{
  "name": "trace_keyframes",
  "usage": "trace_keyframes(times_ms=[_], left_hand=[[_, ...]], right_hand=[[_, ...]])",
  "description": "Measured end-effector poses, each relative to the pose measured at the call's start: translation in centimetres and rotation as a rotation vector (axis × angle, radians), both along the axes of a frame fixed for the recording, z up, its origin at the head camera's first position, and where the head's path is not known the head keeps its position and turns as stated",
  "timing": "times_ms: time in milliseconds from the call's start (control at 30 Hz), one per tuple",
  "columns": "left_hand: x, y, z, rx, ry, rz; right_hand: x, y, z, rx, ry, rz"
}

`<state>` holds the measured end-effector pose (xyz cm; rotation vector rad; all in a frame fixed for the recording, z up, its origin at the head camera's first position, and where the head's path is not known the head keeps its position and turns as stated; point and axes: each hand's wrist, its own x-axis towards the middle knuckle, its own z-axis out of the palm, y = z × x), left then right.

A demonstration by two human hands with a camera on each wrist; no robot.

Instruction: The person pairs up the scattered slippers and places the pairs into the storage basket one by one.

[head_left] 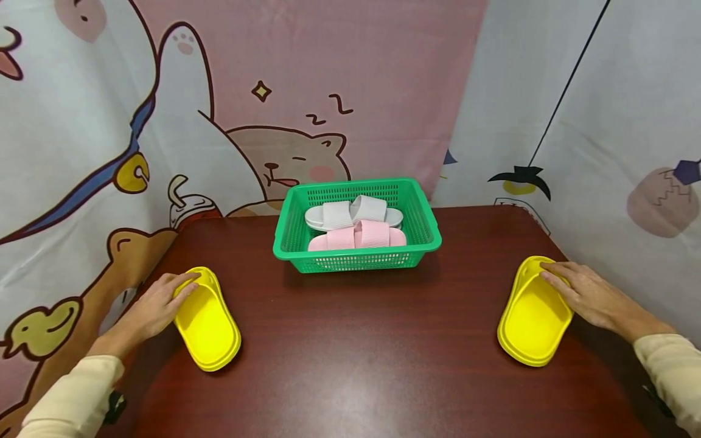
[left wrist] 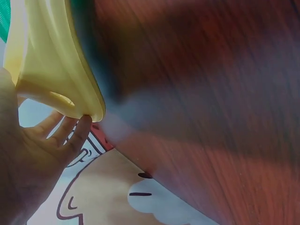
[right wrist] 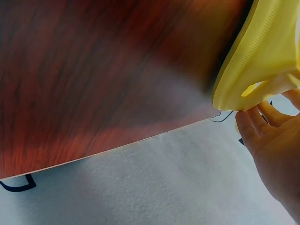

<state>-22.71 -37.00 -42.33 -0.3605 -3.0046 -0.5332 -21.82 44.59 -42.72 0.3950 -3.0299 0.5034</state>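
Note:
My left hand [head_left: 159, 301] grips a yellow slipper [head_left: 210, 331] by its far end, at the left side of the brown table. In the left wrist view, fingers [left wrist: 79, 133] lie against the rounded end of that slipper [left wrist: 54, 61], close to a slot in its side. On the right side my right hand [head_left: 588, 295] holds a matching yellow slipper [head_left: 533, 325] by its far end. The right wrist view shows fingertips [right wrist: 243, 119] at the edge of this slipper [right wrist: 258, 61]. Whether either slipper bears on the table is hard to tell.
A green basket [head_left: 356, 263] stands at the table's back middle. Inside are a pair of white slippers [head_left: 336, 215] and a pair of pink slippers [head_left: 375, 234]. The dark wood tabletop [head_left: 361, 340] lies between the hands. A printed cloth [head_left: 383, 79] hangs behind and beside the table.

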Motion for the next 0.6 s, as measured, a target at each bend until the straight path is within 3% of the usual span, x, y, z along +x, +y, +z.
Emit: trace_keyframes(times_ms=[233,333,500,600], left_hand=[[0.5,1.3,-1.0,-0.043,-0.049,0.052],[0.7,1.6,-0.7,-0.047,-0.097,0.048],[0.7,0.3,1.7,0.069,-0.134,-0.083],[0.3,-0.2,2.8,0.036,-0.151,-0.197]], right_hand=[[-0.1,-0.4,-0.4,0.027,-0.001,0.006],[0.0,-0.3,-0.5,0.025,-0.013,-0.005],[0.0,-0.2,0.1,0.028,-0.049,-0.013],[-0.1,0.1,0.6,0.063,-0.084,0.001]])
